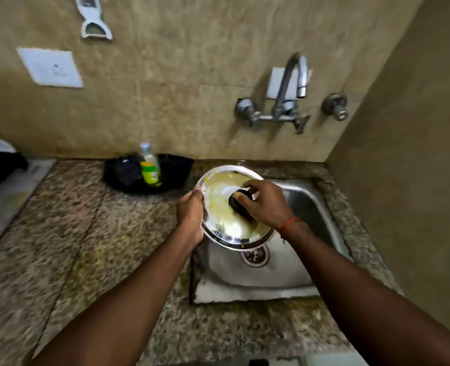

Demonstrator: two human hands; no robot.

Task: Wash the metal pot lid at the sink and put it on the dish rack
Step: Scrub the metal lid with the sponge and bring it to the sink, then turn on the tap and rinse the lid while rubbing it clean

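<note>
You're mid-scrub: your left hand (pixel 191 216) grips the metal pot lid (pixel 218 207) by its rim, tilted over the sink (pixel 311 207), while your right hand (pixel 265 203) pinches a dark scrubber (pixel 238 203) against it. Yellow residue remains; rinsing looks next.

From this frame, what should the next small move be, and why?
Probably sweep the scrubber across the yellowish residue on the lid. The left hand steadies the lid's rim over the sink, the right hand presses the scrubber on it, and no water runs from the tap.
</note>
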